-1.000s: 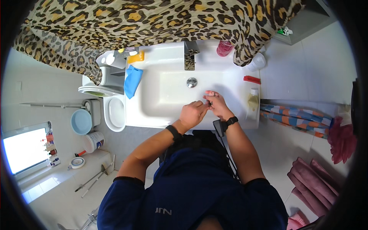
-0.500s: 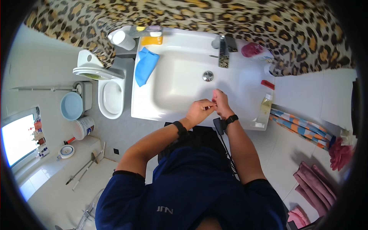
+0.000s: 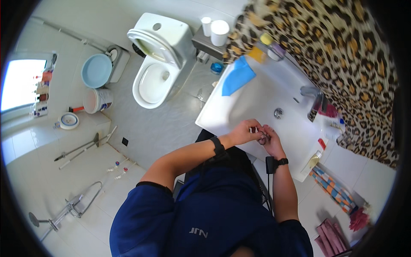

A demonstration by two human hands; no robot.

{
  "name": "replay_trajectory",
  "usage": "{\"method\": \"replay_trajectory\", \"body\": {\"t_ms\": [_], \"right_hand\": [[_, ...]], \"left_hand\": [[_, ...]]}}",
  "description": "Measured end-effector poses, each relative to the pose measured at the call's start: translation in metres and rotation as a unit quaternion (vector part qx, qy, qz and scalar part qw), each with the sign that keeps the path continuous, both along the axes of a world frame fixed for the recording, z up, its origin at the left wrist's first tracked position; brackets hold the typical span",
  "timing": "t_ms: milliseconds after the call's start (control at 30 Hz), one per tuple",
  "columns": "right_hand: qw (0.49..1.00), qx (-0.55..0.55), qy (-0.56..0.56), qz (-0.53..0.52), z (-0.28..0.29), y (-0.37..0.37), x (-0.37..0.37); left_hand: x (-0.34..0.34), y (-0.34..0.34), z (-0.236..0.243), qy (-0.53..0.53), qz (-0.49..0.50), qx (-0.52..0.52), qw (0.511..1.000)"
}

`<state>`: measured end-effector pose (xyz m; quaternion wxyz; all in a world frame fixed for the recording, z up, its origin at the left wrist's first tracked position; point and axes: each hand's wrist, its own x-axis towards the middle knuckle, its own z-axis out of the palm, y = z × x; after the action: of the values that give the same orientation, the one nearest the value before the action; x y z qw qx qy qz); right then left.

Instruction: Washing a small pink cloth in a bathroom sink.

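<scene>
Over the near edge of the white washbasin (image 3: pixel 212 109), my two hands meet at the fingertips. My left hand (image 3: pixel 245 132) has thumb and fingers pinched together. Curled fingers of my right hand (image 3: pixel 273 143) come up against it from the other side. Something small and dark seems to lie between them, too small to make out. Beyond my hands are the round metal drain (image 3: pixel 278 113) and the tap (image 3: pixel 316 105). A blue cloth (image 3: pixel 239 76) is draped over the basin's left rim.
Left of the basin stands a toilet (image 3: pixel 153 83) with its lid raised. A leopard-print curtain (image 3: pixel 359 55) hangs along the far side. A bottle of pale yellow liquid (image 3: pixel 315 159) and a red object (image 3: pixel 321 144) sit on the right rim. A light blue tub (image 3: pixel 96 70) is far left.
The view has swung left, so the basin now sits farther right and slanted. My hands remain together, and the fingers of my right hand now point up toward my left fingers.
</scene>
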<state>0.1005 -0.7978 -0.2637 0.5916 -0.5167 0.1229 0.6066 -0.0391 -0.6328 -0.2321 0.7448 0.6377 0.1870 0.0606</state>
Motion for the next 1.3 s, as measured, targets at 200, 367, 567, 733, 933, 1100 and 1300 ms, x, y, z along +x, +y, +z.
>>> {"method": "replay_trajectory", "body": {"t_ms": [200, 367, 567, 733, 933, 1100, 1300], "right_hand": [[0.999, -0.023, 0.038, 0.001, 0.030, 0.052, -0.019], [0.995, -0.042, -0.036, 0.083, 0.040, 0.089, -0.033], [0.996, -0.047, -0.049, 0.065, 0.011, 0.084, -0.015], [0.996, -0.044, 0.000, 0.077, 0.015, 0.078, -0.017], [0.994, -0.096, -0.052, -0.013, 0.010, 0.078, -0.024], [0.982, -0.154, -0.105, -0.024, 0.007, 0.091, -0.035], [0.974, -0.189, -0.106, -0.070, -0.013, 0.072, -0.028]], "left_hand": [[-0.041, 0.042, 0.011, -0.046, 0.049, -0.041, 0.997], [-0.069, 0.074, 0.028, -0.012, 0.066, -0.027, 0.997], [-0.064, 0.074, 0.011, 0.006, 0.051, -0.092, 0.994], [-0.061, 0.085, 0.016, -0.010, 0.035, -0.090, 0.995], [-0.041, 0.072, 0.010, -0.073, -0.018, -0.047, 0.996], [-0.027, 0.055, -0.003, -0.078, -0.049, -0.071, 0.993], [-0.019, 0.043, -0.012, -0.051, -0.076, -0.084, 0.992]]}}
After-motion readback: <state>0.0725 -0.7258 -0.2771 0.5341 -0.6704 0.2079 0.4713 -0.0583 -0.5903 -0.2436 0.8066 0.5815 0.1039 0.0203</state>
